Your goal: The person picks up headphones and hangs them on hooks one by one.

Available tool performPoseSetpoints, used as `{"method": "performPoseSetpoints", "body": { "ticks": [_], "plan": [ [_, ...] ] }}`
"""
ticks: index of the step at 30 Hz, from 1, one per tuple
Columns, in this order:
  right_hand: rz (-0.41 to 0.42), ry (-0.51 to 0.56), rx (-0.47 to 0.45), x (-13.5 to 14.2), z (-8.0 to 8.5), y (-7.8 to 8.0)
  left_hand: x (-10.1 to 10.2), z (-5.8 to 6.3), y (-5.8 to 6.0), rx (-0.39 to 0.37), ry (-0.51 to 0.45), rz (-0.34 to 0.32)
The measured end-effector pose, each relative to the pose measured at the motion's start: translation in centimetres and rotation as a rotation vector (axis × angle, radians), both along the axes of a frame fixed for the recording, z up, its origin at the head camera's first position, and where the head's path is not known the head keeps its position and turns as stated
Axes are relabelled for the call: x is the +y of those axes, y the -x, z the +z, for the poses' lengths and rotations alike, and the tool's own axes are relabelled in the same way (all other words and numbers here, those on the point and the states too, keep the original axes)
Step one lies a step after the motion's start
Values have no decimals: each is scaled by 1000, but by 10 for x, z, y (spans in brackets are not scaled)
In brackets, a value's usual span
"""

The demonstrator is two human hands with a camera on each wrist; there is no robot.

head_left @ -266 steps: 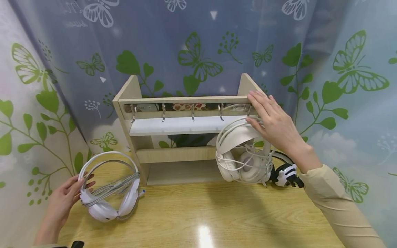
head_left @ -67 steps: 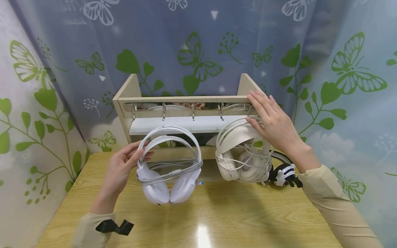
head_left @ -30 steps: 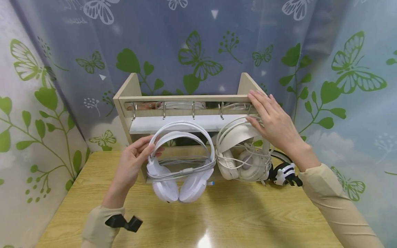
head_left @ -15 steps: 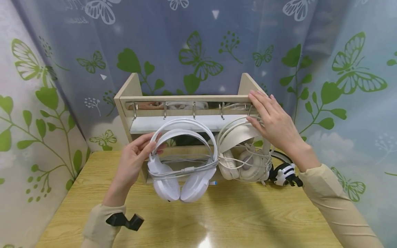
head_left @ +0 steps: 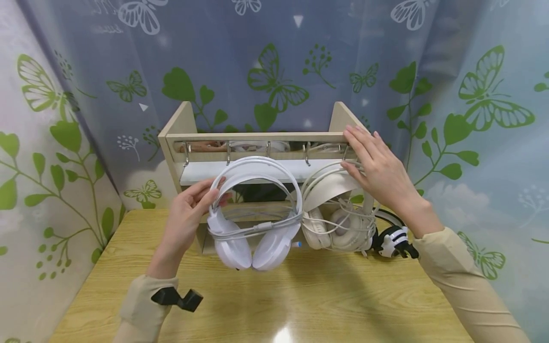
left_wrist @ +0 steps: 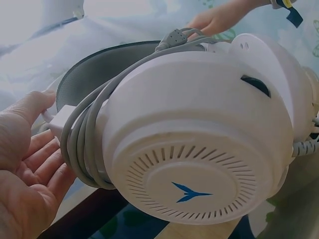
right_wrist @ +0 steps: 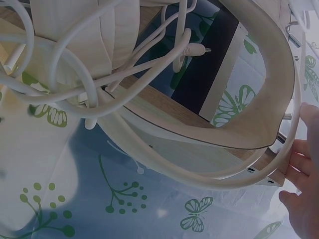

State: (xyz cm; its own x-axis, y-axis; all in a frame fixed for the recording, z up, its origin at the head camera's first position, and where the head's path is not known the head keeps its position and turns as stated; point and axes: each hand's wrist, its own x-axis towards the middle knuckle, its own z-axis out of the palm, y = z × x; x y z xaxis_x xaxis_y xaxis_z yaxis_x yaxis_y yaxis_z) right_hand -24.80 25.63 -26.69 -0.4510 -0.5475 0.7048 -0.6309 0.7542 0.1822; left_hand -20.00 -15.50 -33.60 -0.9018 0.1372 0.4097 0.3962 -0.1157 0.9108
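Observation:
My left hand [head_left: 184, 216] holds a white over-ear headset [head_left: 233, 250] by the left side of its headband, thumb in front and fingers behind. The headset is upright in front of the shelf, its headband top just below the middle hook [head_left: 268, 147]. Grey cable wraps round its ear cups, as the left wrist view shows close up. My right hand [head_left: 375, 166] rests with straight fingers on the right end of the wooden shelf's top edge [head_left: 257, 136]. Below its thumb, cream headphones [head_left: 317, 228] wound in cable hang at the rightmost hook [head_left: 345, 152].
Several metal hooks line the shelf front, including a left-end hook [head_left: 187, 153] and one right of the middle [head_left: 307, 155]. A black-and-white headset [head_left: 393, 240] lies on the wooden table [head_left: 343, 295] at the shelf's right. A patterned curtain [head_left: 266, 57] stands behind.
The white headset has gone from the table's left side to the shelf front, and in the last second slightly up and right. The right hand and cream headphones stay put.

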Motion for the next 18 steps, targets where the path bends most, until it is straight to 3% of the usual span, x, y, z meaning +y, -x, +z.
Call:
{"method": "performPoseSetpoints", "body": {
  "ticks": [18],
  "plan": [
    [6, 3, 7, 0, 0, 0, 7, 0, 6, 37, -28, 33]
  ]
}}
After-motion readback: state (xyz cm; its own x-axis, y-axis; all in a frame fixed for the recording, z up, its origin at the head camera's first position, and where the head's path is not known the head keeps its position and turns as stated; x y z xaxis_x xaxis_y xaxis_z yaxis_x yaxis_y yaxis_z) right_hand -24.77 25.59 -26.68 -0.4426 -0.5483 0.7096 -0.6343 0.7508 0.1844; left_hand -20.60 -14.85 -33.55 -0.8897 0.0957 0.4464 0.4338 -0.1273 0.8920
